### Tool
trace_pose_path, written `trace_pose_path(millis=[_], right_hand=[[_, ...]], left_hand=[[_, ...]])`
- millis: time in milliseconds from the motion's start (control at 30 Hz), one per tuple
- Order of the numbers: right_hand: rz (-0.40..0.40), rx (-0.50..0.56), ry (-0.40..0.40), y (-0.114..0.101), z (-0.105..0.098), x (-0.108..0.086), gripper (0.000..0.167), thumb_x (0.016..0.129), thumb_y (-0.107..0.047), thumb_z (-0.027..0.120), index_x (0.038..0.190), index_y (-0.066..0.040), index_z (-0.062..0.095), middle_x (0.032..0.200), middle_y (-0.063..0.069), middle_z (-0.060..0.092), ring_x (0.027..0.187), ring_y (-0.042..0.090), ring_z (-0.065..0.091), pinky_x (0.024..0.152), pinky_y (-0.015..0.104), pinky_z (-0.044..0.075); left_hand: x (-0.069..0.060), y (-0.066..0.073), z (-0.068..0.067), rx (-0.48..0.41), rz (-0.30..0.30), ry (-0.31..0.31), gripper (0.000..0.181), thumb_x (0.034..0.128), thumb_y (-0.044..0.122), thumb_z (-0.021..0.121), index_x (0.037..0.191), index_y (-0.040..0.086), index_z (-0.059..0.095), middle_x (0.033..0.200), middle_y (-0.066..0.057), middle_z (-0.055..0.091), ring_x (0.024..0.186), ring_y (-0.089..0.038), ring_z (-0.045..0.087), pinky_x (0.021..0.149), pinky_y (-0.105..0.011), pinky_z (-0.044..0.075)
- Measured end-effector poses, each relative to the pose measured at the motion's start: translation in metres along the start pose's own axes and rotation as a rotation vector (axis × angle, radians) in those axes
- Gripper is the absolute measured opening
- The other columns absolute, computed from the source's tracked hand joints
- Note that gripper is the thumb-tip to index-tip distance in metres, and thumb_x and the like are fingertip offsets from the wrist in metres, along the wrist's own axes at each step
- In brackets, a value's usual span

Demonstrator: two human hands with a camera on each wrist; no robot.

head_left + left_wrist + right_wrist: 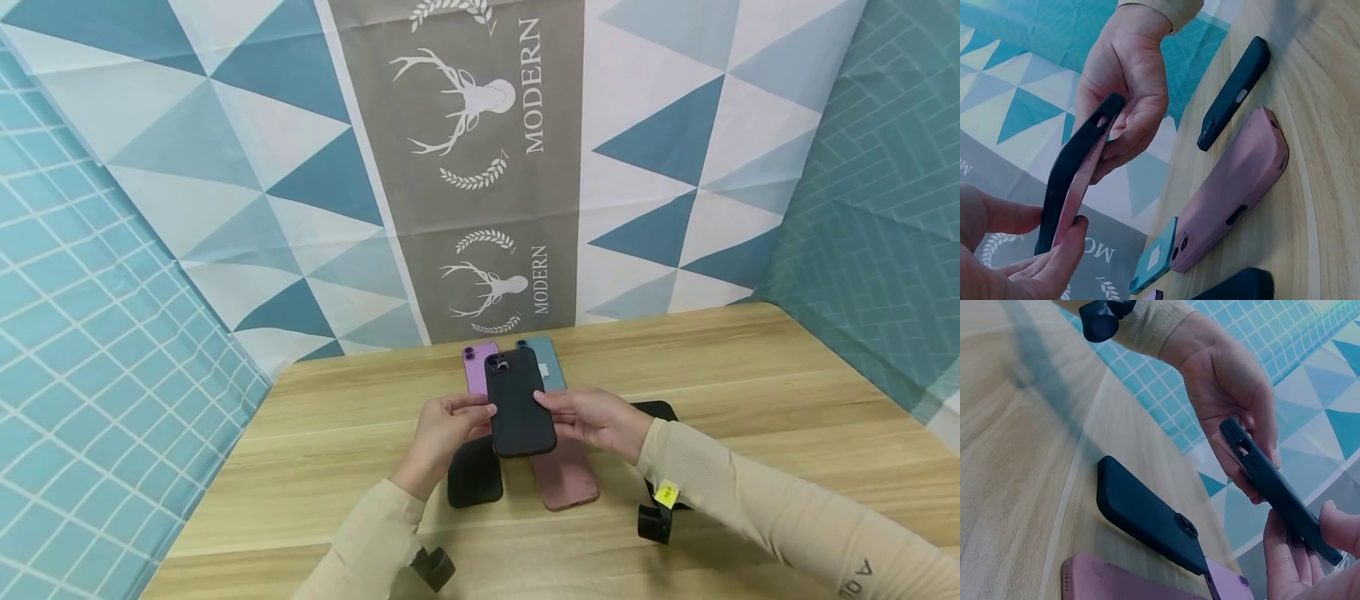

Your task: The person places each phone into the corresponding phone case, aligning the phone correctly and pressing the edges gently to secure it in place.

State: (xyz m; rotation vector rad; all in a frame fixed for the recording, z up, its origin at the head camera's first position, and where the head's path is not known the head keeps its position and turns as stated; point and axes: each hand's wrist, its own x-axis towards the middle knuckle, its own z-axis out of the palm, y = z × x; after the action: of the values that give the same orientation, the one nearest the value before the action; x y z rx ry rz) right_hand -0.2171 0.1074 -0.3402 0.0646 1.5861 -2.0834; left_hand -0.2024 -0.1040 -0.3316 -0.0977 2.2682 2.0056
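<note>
Head view: over one table (337, 467) I see left hand (442, 429) and right hand (596, 418) pinching one black case (519, 410) — pink lining (1076, 194), perhaps, inside; below lie two dark cases (475, 475), one partly behind a sleeve (750, 492), one pink case (566, 477) — and two half-covered phones (476, 368).

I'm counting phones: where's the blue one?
In the head view, the blue phone lies at the back of the table, right of the purple phone, partly hidden by the held black case.
</note>
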Motion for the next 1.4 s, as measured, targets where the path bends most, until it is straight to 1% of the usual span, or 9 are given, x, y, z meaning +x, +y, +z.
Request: trace_pose_path(millis=[133, 267, 400, 500, 633, 833, 933, 1100, 1400], right_hand=[[0.002, 0.004, -0.02, -0.001, 0.0, -0.001, 0.055, 0.094, -0.016, 0.061, 0.139, 0.01, 0.04, 0.096, -0.001, 0.071, 0.089, 0.008, 0.068, 0.087, 0.023, 0.057], [0.013, -0.042, -0.127, -0.004, -0.001, -0.006, 0.055, 0.095, -0.01, 0.057, 0.14, 0.013, 0.035, 0.1, 0.0, 0.07, 0.091, 0.008, 0.068, 0.087, 0.022, 0.057], [0.051, -0.098, -0.254, -0.007, -0.001, -0.011, 0.052, 0.094, -0.001, 0.055, 0.14, 0.014, 0.036, 0.104, 0.004, 0.071, 0.092, 0.01, 0.069, 0.087, 0.025, 0.057], [0.054, -0.116, -0.293, -0.007, 0.002, -0.014, 0.052, 0.092, 0.003, 0.054, 0.14, 0.014, 0.037, 0.107, 0.005, 0.071, 0.094, 0.01, 0.069, 0.089, 0.028, 0.057], [0.024, -0.145, -0.275, -0.006, 0.005, -0.016, 0.05, 0.092, 0.005, 0.054, 0.138, 0.015, 0.038, 0.108, 0.005, 0.07, 0.094, 0.009, 0.068, 0.089, 0.027, 0.057], [-0.006, -0.207, -0.237, -0.003, 0.005, -0.017, 0.048, 0.09, 0.004, 0.057, 0.135, 0.016, 0.043, 0.111, 0.008, 0.07, 0.092, 0.01, 0.069, 0.092, 0.033, 0.056], [-0.017, -0.239, -0.225, -0.003, 0.004, -0.016, 0.047, 0.089, 0.003, 0.058, 0.133, 0.016, 0.046, 0.112, 0.009, 0.07, 0.092, 0.011, 0.069, 0.094, 0.035, 0.055], [-0.027, -0.25, -0.204, -0.006, 0.003, -0.016, 0.046, 0.09, 0.002, 0.059, 0.131, 0.017, 0.046, 0.112, 0.01, 0.07, 0.093, 0.011, 0.068, 0.092, 0.033, 0.056], [-0.069, -0.325, -0.149, -0.01, 0.001, -0.016, 0.041, 0.089, -0.001, 0.062, 0.124, 0.017, 0.053, 0.104, 0.009, 0.072, 0.086, 0.01, 0.07, 0.091, 0.035, 0.057]], left_hand=[[0.0, 0.001, 0.001, -0.045, 0.002, 0.025, 0.03, 0.0854, 0.003, 0.068, 0.112, -0.011, 0.064, 0.098, -0.021, 0.072, 0.069, -0.011, 0.069, 0.077, -0.033, 0.061], [0.0, 0.002, 0.0, -0.091, -0.005, 0.051, 0.031, 0.0844, 0.002, 0.068, 0.111, -0.013, 0.064, 0.094, -0.015, 0.071, 0.066, -0.009, 0.067, 0.074, -0.03, 0.061], [0.001, 0.002, -0.001, -0.089, -0.038, 0.066, 0.03, 0.0842, 0.005, 0.069, 0.11, -0.011, 0.066, 0.1, -0.014, 0.071, 0.068, -0.007, 0.066, 0.075, -0.028, 0.061], [0.002, 0.004, -0.003, -0.083, -0.049, 0.073, 0.029, 0.0845, 0.008, 0.07, 0.109, -0.008, 0.068, 0.103, -0.012, 0.071, 0.071, -0.007, 0.067, 0.077, -0.028, 0.06], [0.004, 0.005, -0.004, -0.101, -0.042, 0.065, 0.03, 0.0845, 0.01, 0.071, 0.109, -0.007, 0.068, 0.1, -0.01, 0.072, 0.074, -0.007, 0.068, 0.08, -0.03, 0.06], [0.001, 0.006, -0.005, -0.076, -0.037, 0.004, 0.033, 0.0874, 0.015, 0.07, 0.112, -0.008, 0.065, 0.106, -0.014, 0.07, 0.079, -0.009, 0.07, 0.087, -0.033, 0.059], [-0.002, 0.007, -0.005, -0.011, -0.065, -0.058, 0.039, 0.0891, 0.02, 0.069, 0.115, -0.008, 0.063, 0.108, -0.017, 0.07, 0.081, -0.011, 0.07, 0.087, -0.033, 0.059], [-0.008, 0.011, -0.004, 0.09, -0.098, -0.203, 0.051, 0.0906, 0.024, 0.067, 0.125, -0.011, 0.055, 0.115, -0.022, 0.067, 0.087, -0.014, 0.072, 0.089, -0.033, 0.058], [-0.015, 0.017, -0.004, 0.052, -0.099, -0.263, 0.049, 0.09, 0.013, 0.067, 0.126, -0.016, 0.05, 0.111, -0.024, 0.068, 0.078, -0.013, 0.072, 0.082, -0.031, 0.06]])
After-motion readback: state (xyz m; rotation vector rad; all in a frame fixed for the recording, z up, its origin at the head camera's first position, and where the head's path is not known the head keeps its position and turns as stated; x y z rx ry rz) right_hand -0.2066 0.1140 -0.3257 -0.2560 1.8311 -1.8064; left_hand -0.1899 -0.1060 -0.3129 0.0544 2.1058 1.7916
